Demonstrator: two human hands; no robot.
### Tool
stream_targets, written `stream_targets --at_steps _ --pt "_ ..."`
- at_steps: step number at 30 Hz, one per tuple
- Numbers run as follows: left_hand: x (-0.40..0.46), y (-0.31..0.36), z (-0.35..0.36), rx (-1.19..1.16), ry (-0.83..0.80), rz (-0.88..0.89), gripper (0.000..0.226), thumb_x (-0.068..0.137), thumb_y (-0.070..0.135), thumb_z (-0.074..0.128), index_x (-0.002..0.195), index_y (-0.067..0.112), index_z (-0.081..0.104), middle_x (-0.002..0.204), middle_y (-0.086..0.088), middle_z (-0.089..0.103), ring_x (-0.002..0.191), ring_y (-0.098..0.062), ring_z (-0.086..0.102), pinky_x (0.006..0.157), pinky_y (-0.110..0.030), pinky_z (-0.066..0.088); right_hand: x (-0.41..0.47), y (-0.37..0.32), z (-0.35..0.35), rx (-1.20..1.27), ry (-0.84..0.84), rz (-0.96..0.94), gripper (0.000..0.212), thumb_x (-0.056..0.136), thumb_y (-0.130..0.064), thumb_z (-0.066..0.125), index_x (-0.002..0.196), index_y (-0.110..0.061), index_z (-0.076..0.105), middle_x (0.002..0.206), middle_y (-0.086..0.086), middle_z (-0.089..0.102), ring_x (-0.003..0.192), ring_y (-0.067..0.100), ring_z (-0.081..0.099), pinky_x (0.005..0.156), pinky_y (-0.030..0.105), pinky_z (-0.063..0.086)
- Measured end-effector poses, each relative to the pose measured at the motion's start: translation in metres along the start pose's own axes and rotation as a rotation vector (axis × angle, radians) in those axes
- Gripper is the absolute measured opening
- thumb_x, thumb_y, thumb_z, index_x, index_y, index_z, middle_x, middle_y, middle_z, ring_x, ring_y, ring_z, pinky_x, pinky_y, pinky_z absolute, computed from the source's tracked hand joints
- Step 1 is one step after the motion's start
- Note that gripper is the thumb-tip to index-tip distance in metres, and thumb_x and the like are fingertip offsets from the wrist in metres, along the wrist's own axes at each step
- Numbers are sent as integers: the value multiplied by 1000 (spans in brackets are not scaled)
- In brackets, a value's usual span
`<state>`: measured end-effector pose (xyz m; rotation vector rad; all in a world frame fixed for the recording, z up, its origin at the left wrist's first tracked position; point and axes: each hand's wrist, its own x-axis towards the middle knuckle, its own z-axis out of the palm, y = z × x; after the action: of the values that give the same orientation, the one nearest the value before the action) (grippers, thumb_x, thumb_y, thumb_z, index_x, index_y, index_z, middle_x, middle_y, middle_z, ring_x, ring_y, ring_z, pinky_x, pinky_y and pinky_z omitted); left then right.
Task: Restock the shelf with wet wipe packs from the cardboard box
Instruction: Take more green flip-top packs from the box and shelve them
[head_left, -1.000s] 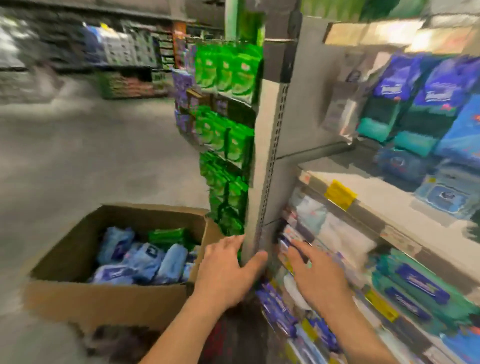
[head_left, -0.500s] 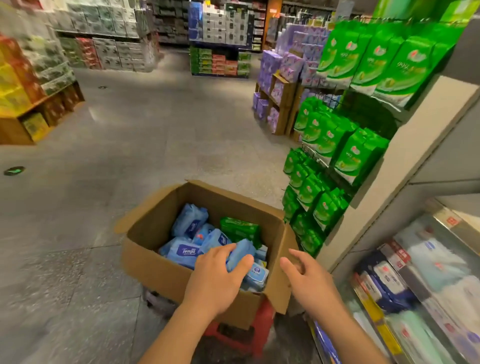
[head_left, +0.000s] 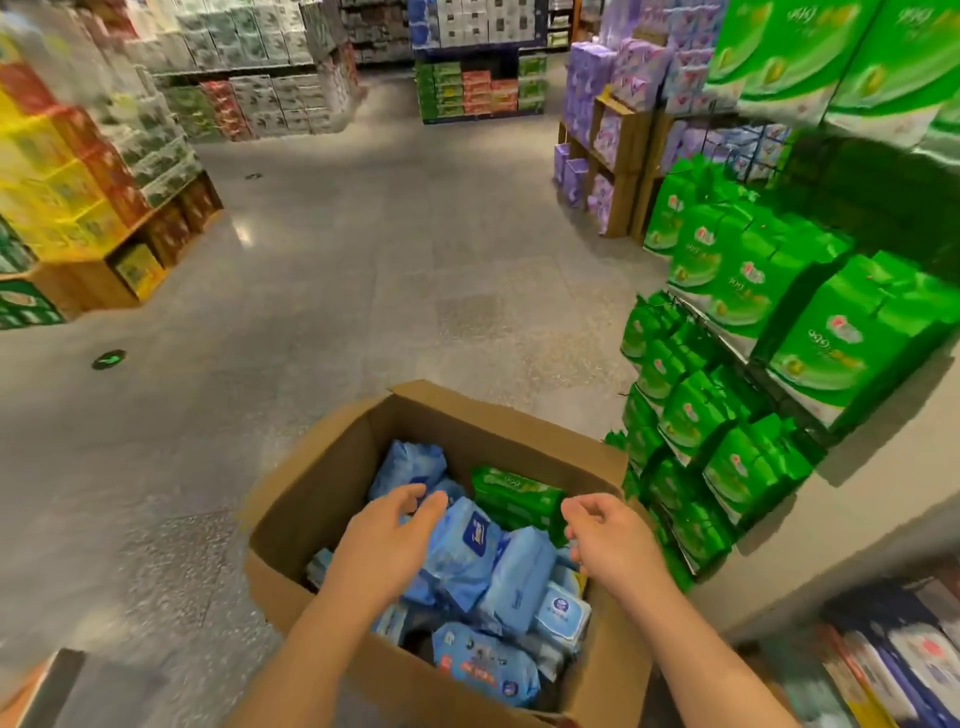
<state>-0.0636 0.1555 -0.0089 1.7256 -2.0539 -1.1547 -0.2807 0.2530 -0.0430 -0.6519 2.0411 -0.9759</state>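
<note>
We stand over the cardboard box (head_left: 322, 499) on the floor, its open top toward us, the shelf (head_left: 883, 670) low at our right. Inside, wet wipe packs lie jumbled; the nearest blue pack (head_left: 462, 551) runs lengthwise away from us, leaning slightly right, label end farthest. Our left hand (head_left: 384, 545) hovers touching-close at its left flank, fingers spread and relaxed, holding nothing. Our right hand (head_left: 608, 540) hangs further right, loosely curled and empty, near the green pack (head_left: 514, 493).

Both bare forearms are stretched forward, the left hand (head_left: 382, 545) held with fingers relaxed, the right hand (head_left: 608, 540) with fingers loosely curled, nothing gripped.
</note>
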Motion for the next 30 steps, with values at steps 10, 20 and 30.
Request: stream_targets --at_steps 10,20,30 --pt "121 -25 40 -4 -141 -168 45 99 52 55 137 29 59 131 6 66 93 -6 59 81 -27 45 97 21 39 -3 -78 241 28 104 -36 54 104 -9 62 85 18 65 68 22 58 53 29 56" --pt "266 -88 149 -183 -225 -375 30 94 33 56 77 9 62 96 -24 69 94 -43 62 86 -46 51 219 86 106 -83 44 444 49 99 -40 56 89 8 58 73 24 62 61 32 59 68 49 56" --pt "353 -120 203 1 -308 -281 39 104 40 52 125 11 68 125 -17 69 121 -35 60 76 -31 36 267 117 139 -213 152 591 44 103 -54 43 92 -14 59 92 20 72 82 37 71 78 48 61"
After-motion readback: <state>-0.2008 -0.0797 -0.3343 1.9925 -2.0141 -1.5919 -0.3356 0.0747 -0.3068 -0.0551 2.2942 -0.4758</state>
